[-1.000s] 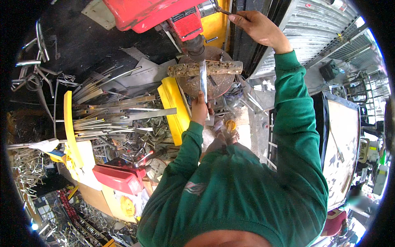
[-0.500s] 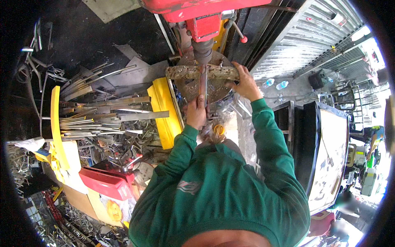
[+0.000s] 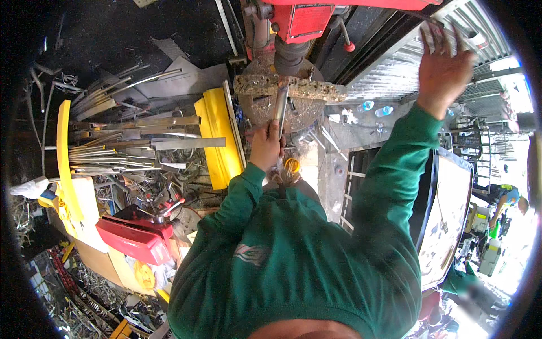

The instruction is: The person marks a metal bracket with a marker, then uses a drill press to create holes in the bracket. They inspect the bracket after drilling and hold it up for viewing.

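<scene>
My left hand (image 3: 267, 146) is closed round the near end of a shiny metal tube (image 3: 282, 106). The tube's far end rests on a worn, chip-covered wooden board (image 3: 322, 90), below the dark chuck (image 3: 290, 56) of a red drill press (image 3: 307, 24). That board lies across the round metal table (image 3: 262, 110) of the press. My right hand (image 3: 447, 70) is raised at the upper right, fingers spread and slightly blurred. Its fingertips are close to the end of a dark lever (image 3: 420, 16) on the press; whether they touch it, I cannot tell.
Left of the press sit a folded yellow sheet (image 3: 219, 141) and several metal strips and rods (image 3: 113, 161). A red machine cover (image 3: 135, 240) is at the lower left. Bottles (image 3: 384, 111) stand on the floor to the right, near a black-framed panel (image 3: 446, 220). Another person (image 3: 502, 200) is far right.
My right hand has left the right end of the wooden board and swung up and right toward the lever. My left hand still grips the tube. The view has shifted slightly.
</scene>
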Demonstrator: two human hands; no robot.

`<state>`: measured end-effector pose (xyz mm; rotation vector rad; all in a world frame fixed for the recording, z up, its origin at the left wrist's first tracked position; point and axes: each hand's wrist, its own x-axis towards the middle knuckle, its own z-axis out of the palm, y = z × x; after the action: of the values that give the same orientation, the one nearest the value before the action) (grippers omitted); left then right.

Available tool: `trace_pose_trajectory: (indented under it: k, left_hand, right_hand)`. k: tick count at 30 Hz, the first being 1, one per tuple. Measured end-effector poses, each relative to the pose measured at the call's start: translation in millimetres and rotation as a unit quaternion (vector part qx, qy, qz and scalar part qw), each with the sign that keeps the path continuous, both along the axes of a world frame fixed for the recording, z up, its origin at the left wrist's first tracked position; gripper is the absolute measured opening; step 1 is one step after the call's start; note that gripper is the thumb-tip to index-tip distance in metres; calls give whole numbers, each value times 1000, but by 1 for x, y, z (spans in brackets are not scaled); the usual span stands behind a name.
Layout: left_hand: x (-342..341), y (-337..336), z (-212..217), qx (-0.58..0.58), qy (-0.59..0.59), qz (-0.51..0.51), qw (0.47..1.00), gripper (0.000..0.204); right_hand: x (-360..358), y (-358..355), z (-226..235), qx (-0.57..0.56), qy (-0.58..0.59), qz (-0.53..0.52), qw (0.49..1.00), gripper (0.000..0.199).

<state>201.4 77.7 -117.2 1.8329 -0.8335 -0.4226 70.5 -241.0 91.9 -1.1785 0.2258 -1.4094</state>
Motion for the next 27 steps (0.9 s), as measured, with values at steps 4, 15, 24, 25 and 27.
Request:
trace_pose_trajectory:
  k: [4,15,24,25,27]
  left_hand:
    - [-1,-3,-1,-3,209,1,978,39]
    - [2,-2,30,96,229,38,968,44]
    - [-8,-7,29,68,265,62,960,43]
    - [-8,-7,32,77,251,59,963,42]
    - [-10,-8,36,85,249,72,962,42]
  right_hand:
    - [31,13,44,57,-94,108,988,49]
    - [37,33,-37,-55,-310,248,916,49]
    - [43,40,-37,-76,-277,195,938,46]
    - [43,40,-37,-105,-269,197,937,46]
    - [42,40,-38,-110,-275,195,935,45]
